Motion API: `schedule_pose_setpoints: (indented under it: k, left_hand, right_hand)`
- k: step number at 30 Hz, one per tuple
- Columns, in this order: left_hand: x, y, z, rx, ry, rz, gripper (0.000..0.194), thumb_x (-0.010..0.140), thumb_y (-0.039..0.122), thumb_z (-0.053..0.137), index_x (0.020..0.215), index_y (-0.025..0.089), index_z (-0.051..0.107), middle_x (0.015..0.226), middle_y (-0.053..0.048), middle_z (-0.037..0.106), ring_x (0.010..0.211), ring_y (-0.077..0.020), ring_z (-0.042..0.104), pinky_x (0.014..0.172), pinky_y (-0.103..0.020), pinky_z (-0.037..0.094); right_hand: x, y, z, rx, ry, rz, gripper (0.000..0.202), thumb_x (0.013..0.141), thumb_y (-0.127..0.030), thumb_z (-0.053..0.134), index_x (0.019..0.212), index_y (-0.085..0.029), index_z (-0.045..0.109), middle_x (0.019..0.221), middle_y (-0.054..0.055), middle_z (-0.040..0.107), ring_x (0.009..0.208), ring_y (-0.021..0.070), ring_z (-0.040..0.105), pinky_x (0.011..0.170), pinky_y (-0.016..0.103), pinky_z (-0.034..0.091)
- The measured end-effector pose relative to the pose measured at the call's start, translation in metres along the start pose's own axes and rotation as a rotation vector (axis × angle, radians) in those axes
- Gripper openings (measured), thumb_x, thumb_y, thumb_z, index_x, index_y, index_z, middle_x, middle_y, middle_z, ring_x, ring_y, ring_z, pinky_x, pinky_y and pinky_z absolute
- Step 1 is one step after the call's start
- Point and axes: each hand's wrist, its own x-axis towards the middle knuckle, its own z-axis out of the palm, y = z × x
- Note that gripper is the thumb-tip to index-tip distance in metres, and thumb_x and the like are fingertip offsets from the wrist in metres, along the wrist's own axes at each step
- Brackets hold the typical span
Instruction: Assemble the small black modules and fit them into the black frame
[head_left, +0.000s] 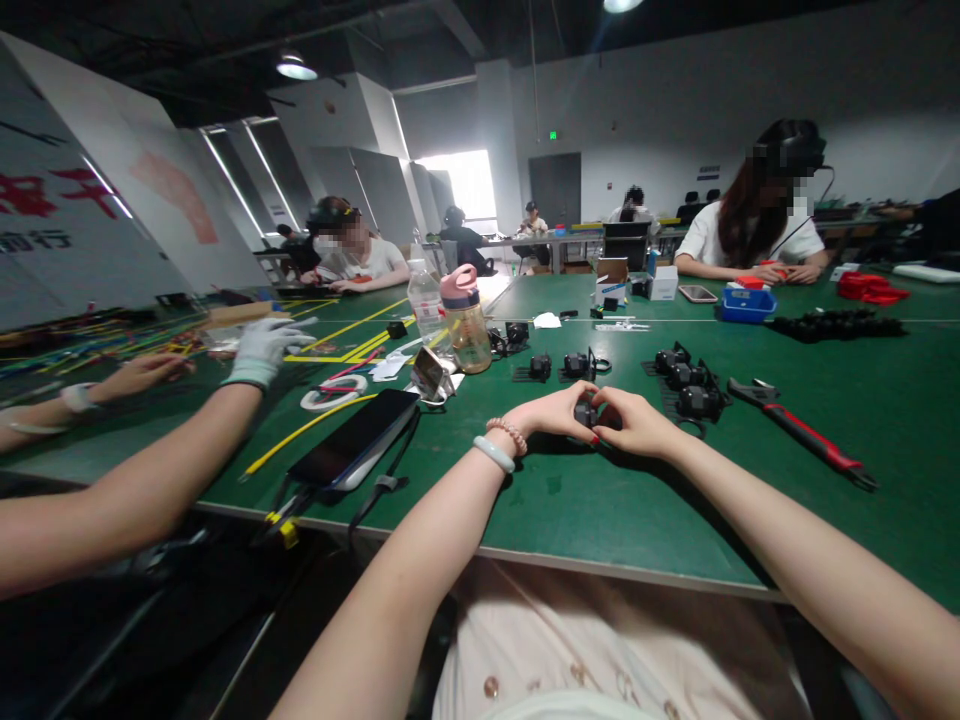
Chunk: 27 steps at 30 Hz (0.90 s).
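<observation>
Both my hands meet over the green table, their fingers closed around one small black plastic part (pixel 584 412). My left hand (pixel 556 412), with a bead bracelet and a pale bangle at the wrist, grips it from the left. From the right, my right hand (pixel 634 422) pinches the same part; a bit of red shows at the fingertips. The part's exact kind is too small to make out. Similar black parts (pixel 577 366) lie just beyond my hands, and a cluster of several more (pixel 694 385) lies to the right.
An adjustable wrench (pixel 806 435) with red-black handles lies right. A phone-like device (pixel 352 445), yellow cable (pixel 307 435) and drink bottle (pixel 469 325) stand or lie left. A co-worker's gloved hand (pixel 262 350) reaches in at far left. Beyond are a blue bin (pixel 748 304) and seated people.
</observation>
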Motion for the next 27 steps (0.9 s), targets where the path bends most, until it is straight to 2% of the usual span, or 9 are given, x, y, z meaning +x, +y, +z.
schedule_pose_setpoints:
  k: [3,8,16,27]
  left_hand:
    - [-0.001,0.0017,0.0015,0.074,-0.005,-0.054,0.057,0.053,0.036,0.066,0.1,0.014,0.042,0.094,-0.004,0.05,0.086,-0.0177,0.05,0.075,-0.03,0.039]
    - [-0.0022,0.0038,0.0031,0.138,-0.007,-0.085,0.051,0.054,0.036,0.065,0.094,0.014,0.044,0.088,-0.003,0.05,0.079,-0.0161,0.049,0.068,-0.027,0.039]
    - [-0.0012,0.0002,0.0034,0.154,-0.018,-0.076,0.051,0.056,0.034,0.063,0.097,0.014,0.042,0.09,-0.003,0.049,0.08,-0.0156,0.048,0.069,-0.026,0.039]
    - [-0.0043,-0.004,0.003,0.171,-0.02,-0.108,0.051,0.056,0.037,0.062,0.096,0.014,0.042,0.09,-0.003,0.05,0.08,-0.016,0.048,0.068,-0.025,0.038]
  right_hand:
    - [-0.0005,0.0004,0.0,-0.008,0.005,0.003,0.026,0.064,-0.019,0.055,0.088,-0.015,0.048,0.075,0.001,0.053,0.062,0.0108,0.048,0.057,0.022,0.036]
    - [-0.0012,-0.0001,-0.0009,-0.009,0.005,0.006,0.025,0.063,-0.02,0.055,0.087,-0.016,0.048,0.074,0.001,0.053,0.062,0.0108,0.048,0.057,0.022,0.036]
    - [-0.0001,-0.0017,-0.0005,0.013,0.004,0.005,0.025,0.063,-0.019,0.055,0.087,-0.016,0.049,0.076,0.001,0.055,0.063,0.0109,0.049,0.058,0.022,0.037]
    - [0.0017,-0.0028,0.0032,-0.099,0.012,-0.015,0.028,0.061,-0.02,0.058,0.087,-0.015,0.049,0.079,0.003,0.053,0.069,0.0128,0.047,0.06,0.024,0.036]
